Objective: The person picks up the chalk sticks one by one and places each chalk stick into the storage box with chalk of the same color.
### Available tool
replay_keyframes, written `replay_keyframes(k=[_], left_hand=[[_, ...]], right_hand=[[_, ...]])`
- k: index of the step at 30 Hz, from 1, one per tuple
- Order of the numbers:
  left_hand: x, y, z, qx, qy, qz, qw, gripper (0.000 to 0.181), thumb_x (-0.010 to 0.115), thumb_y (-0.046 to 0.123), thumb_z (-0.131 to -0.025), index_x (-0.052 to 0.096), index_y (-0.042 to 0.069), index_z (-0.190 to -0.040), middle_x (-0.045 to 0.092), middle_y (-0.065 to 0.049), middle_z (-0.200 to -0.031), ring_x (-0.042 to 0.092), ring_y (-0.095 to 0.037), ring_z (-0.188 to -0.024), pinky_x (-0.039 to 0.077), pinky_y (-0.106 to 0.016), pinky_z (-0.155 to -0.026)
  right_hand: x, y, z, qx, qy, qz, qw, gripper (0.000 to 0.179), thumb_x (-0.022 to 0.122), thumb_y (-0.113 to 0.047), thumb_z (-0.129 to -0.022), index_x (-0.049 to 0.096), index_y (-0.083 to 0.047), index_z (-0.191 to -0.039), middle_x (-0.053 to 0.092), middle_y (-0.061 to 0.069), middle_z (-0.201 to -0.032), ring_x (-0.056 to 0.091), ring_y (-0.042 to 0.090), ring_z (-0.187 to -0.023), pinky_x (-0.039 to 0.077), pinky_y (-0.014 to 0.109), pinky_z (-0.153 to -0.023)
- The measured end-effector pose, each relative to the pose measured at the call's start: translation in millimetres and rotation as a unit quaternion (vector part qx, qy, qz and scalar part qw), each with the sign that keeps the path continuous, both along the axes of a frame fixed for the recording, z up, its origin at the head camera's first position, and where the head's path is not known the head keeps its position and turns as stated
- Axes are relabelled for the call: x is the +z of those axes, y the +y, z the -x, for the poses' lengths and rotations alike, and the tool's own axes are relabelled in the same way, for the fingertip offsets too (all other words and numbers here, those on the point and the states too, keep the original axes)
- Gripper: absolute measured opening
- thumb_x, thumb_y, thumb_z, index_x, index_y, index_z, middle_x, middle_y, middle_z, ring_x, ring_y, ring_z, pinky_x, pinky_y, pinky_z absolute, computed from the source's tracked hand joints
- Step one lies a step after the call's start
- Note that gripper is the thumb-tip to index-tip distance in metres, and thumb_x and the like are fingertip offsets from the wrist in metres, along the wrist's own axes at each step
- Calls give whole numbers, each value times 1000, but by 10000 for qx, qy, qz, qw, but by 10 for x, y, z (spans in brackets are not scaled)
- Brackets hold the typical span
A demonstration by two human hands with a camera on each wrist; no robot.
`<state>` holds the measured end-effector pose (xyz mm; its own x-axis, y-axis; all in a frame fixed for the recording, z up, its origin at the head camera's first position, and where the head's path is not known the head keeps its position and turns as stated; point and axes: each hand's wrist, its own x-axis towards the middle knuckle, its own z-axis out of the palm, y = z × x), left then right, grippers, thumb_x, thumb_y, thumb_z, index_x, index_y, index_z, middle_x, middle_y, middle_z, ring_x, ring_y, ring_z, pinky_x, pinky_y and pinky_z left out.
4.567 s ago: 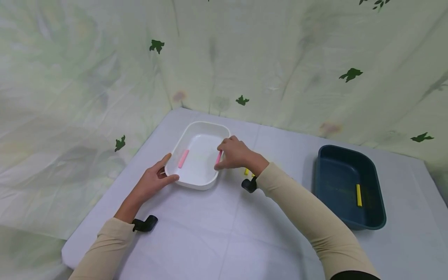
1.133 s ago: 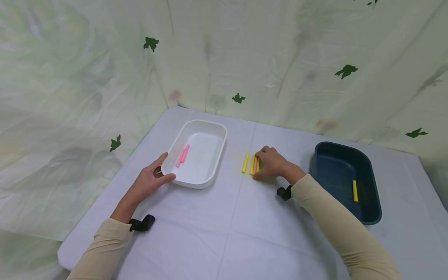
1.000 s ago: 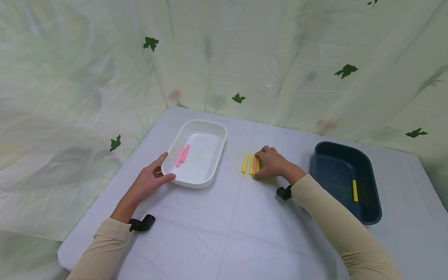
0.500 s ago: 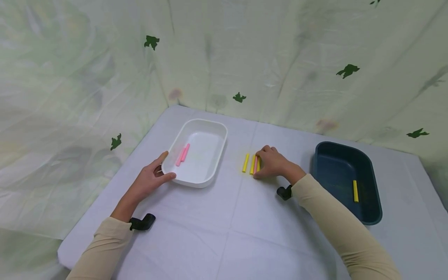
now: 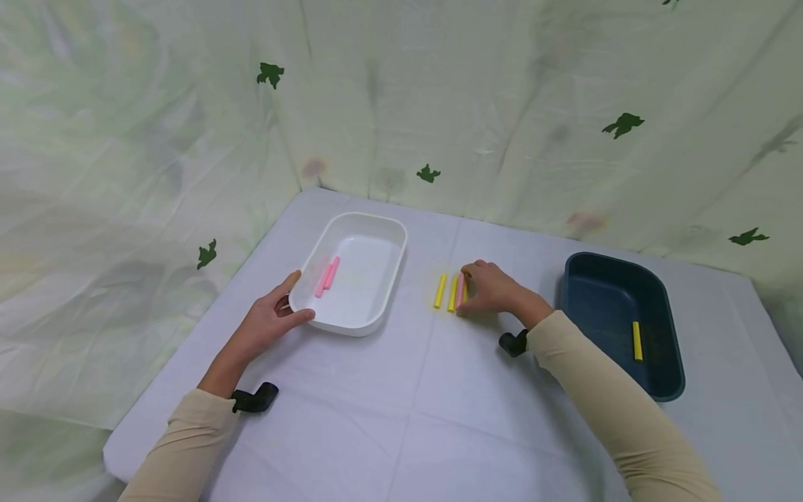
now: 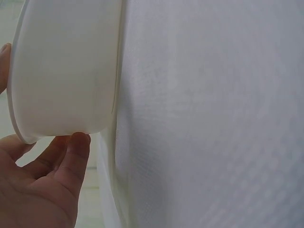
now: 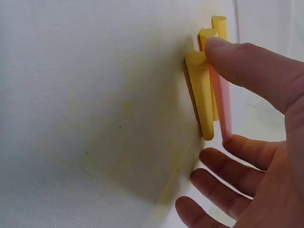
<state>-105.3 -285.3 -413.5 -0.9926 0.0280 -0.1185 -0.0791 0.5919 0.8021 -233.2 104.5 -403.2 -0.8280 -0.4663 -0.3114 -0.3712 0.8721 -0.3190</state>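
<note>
My left hand (image 5: 270,324) grips the near left corner of a white plastic basin (image 5: 401,261), thumb and fingers spread along its edge. In the left wrist view, the fingertips (image 6: 78,142) touch the basin's outer wall. Two pink chalk sticks (image 5: 327,277) lie side by side inside it. My right hand (image 5: 498,289) pinches another pink chalk stick (image 7: 223,102) lengthwise, thumb at one end and index finger at the other. Close around that stick are yellow chalk sticks (image 5: 440,291) on the table, the nearest yellow stick (image 7: 202,95) partly behind my right fingers in the head view.
A dark blue basin (image 5: 674,348) stands at the right of the table (image 5: 351,411), with one yellow chalk stick (image 5: 637,341) inside. Yellow dust marks the white cloth near the right hand. A pale patterned curtain (image 5: 502,104) hangs behind the table.
The pink chalk stick formerly in my right hand now lies in the white basin. The right hand has moved right and draws another pink stick slightly up from the yellow ones. Left hand stays.
</note>
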Motion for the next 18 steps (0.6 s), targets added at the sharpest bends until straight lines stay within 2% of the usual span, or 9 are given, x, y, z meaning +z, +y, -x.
replay_keyframes(k=[3, 5, 8, 10, 12, 18], left_hand=[[23, 7, -5, 6, -59, 10, 10000, 88, 66, 39, -82, 9, 27, -148, 14, -6, -155, 32, -33, -136, 39, -44, -101], [110, 53, -39, -5, -88, 7, 10000, 88, 66, 35, -83, 9, 23, -148, 14, -9, -155, 31, -35, -135, 38, -44, -101], [119, 57, -43, 0, -91, 3, 10000, 87, 66, 34, -83, 9, 21, -148, 13, -9, -155, 31, -35, -136, 38, -44, -101], [115, 57, -44, 10, -64, 19, 10000, 87, 66, 35, -83, 9, 22, -148, 13, -8, -155, 32, -34, -135, 38, -44, -101], [32, 13, -13, 27, -39, 35, 10000, 88, 66, 38, -82, 9, 26, -148, 14, -7, -155, 32, -33, -135, 39, -43, -101], [13, 7, -9, 53, -60, 22, 10000, 88, 66, 40, -81, 10, 28, -148, 15, -5, -155, 32, -31, -136, 40, -42, -100]], right_hand=[[13, 18, 14, -18, 45, 318, 9995, 85, 76, -40, -70, 37, -3, -136, 47, 12, -132, 43, 27, -122, 37, 42, -104], [21, 27, 20, -8, 128, 578, 9982, 85, 76, -36, -70, 36, -1, -137, 48, 13, -131, 45, 27, -120, 38, 42, -103], [45, 44, 20, -14, 255, 989, 9948, 85, 77, -31, -70, 35, 0, -137, 50, 14, -129, 48, 28, -118, 41, 42, -100], [66, 59, 8, -11, 317, 1201, 9923, 84, 77, -30, -70, 35, 0, -137, 49, 14, -130, 49, 28, -118, 42, 42, -99], [85, 78, -11, 9, 371, 1339, 9903, 84, 77, -28, -70, 35, 0, -137, 48, 14, -130, 49, 29, -118, 42, 43, -99], [132, 118, -70, 96, 550, 1406, 9885, 82, 76, -25, -72, 33, -1, -138, 47, 15, -132, 49, 29, -118, 42, 44, -99]])
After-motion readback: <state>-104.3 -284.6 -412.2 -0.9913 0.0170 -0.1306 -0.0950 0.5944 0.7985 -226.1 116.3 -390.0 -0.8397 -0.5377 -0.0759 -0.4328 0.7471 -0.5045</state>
